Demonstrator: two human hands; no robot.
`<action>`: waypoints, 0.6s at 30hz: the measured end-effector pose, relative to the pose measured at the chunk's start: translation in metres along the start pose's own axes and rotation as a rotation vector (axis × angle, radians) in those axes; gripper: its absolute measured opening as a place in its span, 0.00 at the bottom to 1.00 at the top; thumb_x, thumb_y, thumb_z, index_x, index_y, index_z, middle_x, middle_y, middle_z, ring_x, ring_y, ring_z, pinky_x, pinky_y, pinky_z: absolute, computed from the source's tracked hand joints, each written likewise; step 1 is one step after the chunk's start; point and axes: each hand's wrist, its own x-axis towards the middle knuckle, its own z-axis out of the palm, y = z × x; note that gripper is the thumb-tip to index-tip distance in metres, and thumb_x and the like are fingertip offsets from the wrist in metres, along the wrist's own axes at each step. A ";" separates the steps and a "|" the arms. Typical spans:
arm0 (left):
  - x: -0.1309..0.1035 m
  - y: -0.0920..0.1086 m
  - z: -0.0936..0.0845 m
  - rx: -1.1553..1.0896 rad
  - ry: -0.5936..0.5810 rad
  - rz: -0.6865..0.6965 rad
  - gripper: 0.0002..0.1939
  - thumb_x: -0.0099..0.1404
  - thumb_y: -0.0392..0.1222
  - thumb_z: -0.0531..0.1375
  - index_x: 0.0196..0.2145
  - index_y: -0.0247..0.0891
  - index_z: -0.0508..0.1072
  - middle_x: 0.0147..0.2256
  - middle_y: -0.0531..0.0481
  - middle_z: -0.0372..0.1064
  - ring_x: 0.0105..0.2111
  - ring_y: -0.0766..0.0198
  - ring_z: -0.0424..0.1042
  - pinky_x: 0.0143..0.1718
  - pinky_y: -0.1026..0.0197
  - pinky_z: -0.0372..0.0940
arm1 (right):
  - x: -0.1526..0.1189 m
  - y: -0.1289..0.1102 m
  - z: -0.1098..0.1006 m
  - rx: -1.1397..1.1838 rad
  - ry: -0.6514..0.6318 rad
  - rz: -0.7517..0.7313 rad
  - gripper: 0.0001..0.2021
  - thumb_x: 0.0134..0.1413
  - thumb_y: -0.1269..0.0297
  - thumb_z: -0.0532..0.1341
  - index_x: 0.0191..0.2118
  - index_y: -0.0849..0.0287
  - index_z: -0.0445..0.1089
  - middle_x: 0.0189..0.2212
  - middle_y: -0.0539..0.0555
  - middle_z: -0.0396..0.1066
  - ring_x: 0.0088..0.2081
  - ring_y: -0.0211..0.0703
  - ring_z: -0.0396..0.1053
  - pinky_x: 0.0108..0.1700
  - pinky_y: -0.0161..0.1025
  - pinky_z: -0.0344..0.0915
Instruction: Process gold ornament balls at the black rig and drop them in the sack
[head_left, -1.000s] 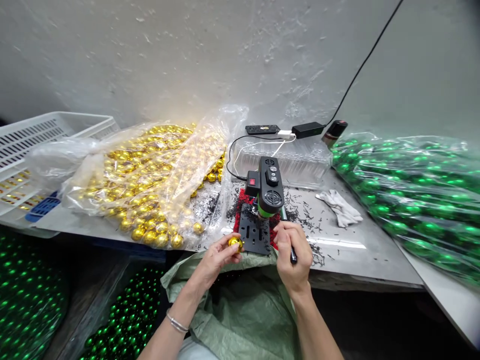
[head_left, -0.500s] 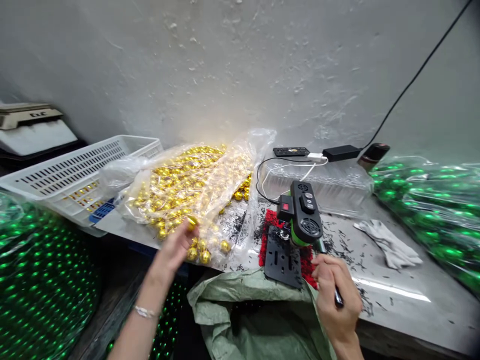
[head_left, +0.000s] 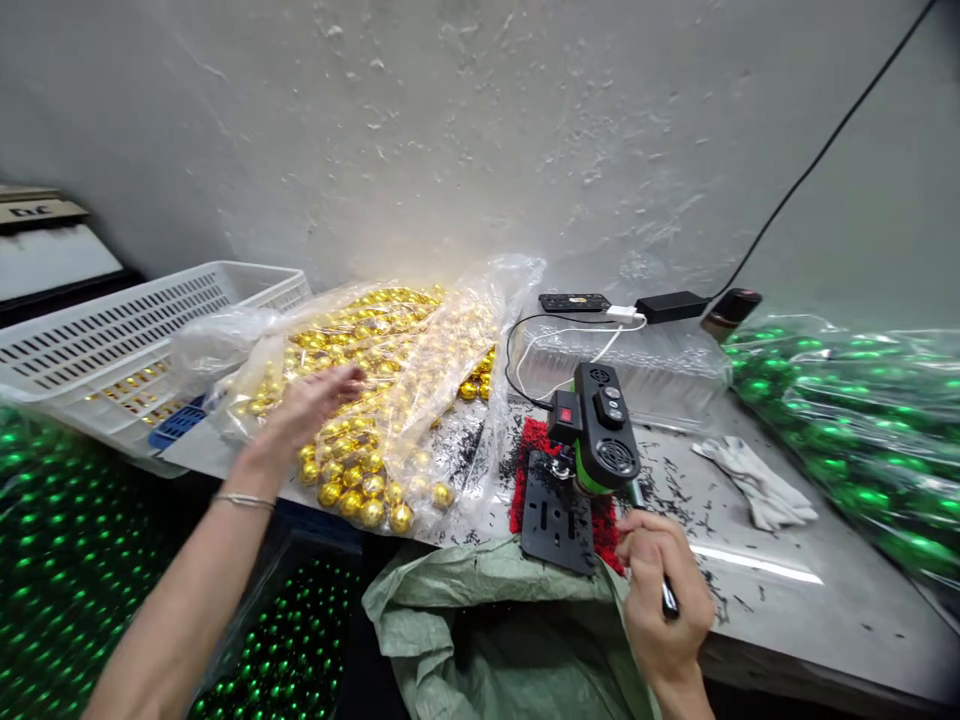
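Observation:
My left hand [head_left: 322, 398] is over the pile of gold balls [head_left: 356, 470], slightly blurred, its fingers stretched to the right. I see nothing held in it. The clear plastic bag [head_left: 450, 330] covers the back of the pile, while the front balls lie uncovered on the table. My right hand [head_left: 667, 590] is wrapped around a lever with a black handle [head_left: 669, 600]. This lever joins a small black and green bench machine [head_left: 607, 430] with a slotted black base plate [head_left: 556, 520] on a red mat [head_left: 534, 440]. Nearest below the machine is a green woven sack [head_left: 420, 590] with its mouth spread.
At left stands a white slotted crate [head_left: 255, 280]. Bags of green balls lie at right [head_left: 862, 440] and lower left [head_left: 67, 560]. A white glove [head_left: 757, 485], clear plastic tubes [head_left: 660, 370], cables and scattered black bits are on the table [head_left: 772, 610].
My left hand has moved up and left from the front of the gold pile; the gold ball in its fingers no longer shows. More front balls are uncovered. My right hand keeps its grip.

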 end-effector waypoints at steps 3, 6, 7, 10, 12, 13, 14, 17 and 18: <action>0.007 -0.046 0.020 0.184 -0.174 -0.050 0.14 0.54 0.42 0.69 0.39 0.36 0.79 0.36 0.42 0.79 0.40 0.55 0.77 0.44 0.56 0.70 | 0.002 -0.002 -0.001 -0.011 -0.025 -0.003 0.12 0.59 0.77 0.52 0.26 0.57 0.62 0.26 0.51 0.65 0.34 0.42 0.67 0.34 0.39 0.62; 0.026 -0.074 0.035 0.430 -0.302 0.013 0.12 0.53 0.41 0.70 0.37 0.38 0.80 0.41 0.42 0.78 0.45 0.53 0.74 0.49 0.55 0.66 | 0.004 -0.005 0.000 -0.014 -0.012 -0.023 0.12 0.59 0.79 0.52 0.27 0.57 0.61 0.25 0.50 0.64 0.33 0.41 0.67 0.34 0.38 0.61; 0.034 -0.080 0.039 0.474 -0.275 0.069 0.12 0.54 0.41 0.69 0.37 0.39 0.79 0.43 0.42 0.77 0.48 0.51 0.72 0.51 0.54 0.65 | 0.005 -0.006 0.000 -0.011 -0.004 -0.031 0.12 0.59 0.79 0.52 0.27 0.57 0.61 0.25 0.50 0.64 0.33 0.41 0.67 0.33 0.38 0.61; 0.063 -0.096 0.052 0.529 -0.124 0.218 0.08 0.53 0.36 0.68 0.33 0.40 0.77 0.43 0.44 0.75 0.55 0.49 0.66 0.55 0.56 0.60 | 0.004 -0.007 0.002 -0.003 0.008 -0.030 0.12 0.59 0.79 0.52 0.28 0.57 0.61 0.26 0.50 0.64 0.33 0.40 0.67 0.32 0.37 0.61; 0.081 -0.102 0.058 0.492 -0.055 0.227 0.07 0.54 0.30 0.65 0.28 0.41 0.74 0.39 0.44 0.74 0.56 0.50 0.63 0.56 0.58 0.59 | 0.003 -0.006 0.002 -0.002 0.005 -0.018 0.12 0.59 0.79 0.52 0.28 0.57 0.61 0.26 0.51 0.65 0.33 0.40 0.67 0.31 0.37 0.61; 0.089 -0.103 0.061 0.461 -0.032 0.205 0.09 0.54 0.28 0.64 0.25 0.41 0.72 0.36 0.45 0.73 0.56 0.50 0.63 0.55 0.58 0.59 | 0.003 -0.006 0.002 -0.004 0.001 -0.015 0.12 0.59 0.78 0.51 0.28 0.57 0.61 0.26 0.51 0.65 0.33 0.40 0.67 0.31 0.37 0.61; 0.096 -0.105 0.063 0.432 -0.016 0.177 0.11 0.54 0.27 0.63 0.23 0.41 0.70 0.33 0.46 0.72 0.56 0.50 0.63 0.54 0.59 0.59 | 0.002 -0.006 0.002 -0.004 -0.001 -0.015 0.12 0.59 0.78 0.51 0.28 0.57 0.61 0.26 0.51 0.65 0.33 0.40 0.67 0.31 0.37 0.61; 0.106 -0.106 0.067 0.393 -0.008 0.112 0.12 0.54 0.28 0.63 0.21 0.41 0.67 0.28 0.47 0.70 0.53 0.49 0.66 0.49 0.60 0.62 | 0.001 -0.004 0.002 -0.006 0.001 -0.023 0.12 0.59 0.79 0.51 0.28 0.57 0.61 0.26 0.51 0.65 0.33 0.40 0.67 0.31 0.37 0.62; 0.105 -0.106 0.068 0.396 -0.011 0.106 0.11 0.54 0.29 0.64 0.21 0.41 0.68 0.28 0.47 0.71 0.51 0.50 0.67 0.47 0.60 0.63 | 0.001 -0.004 0.002 -0.006 0.000 -0.023 0.12 0.59 0.79 0.51 0.28 0.57 0.61 0.27 0.51 0.65 0.33 0.40 0.67 0.31 0.37 0.62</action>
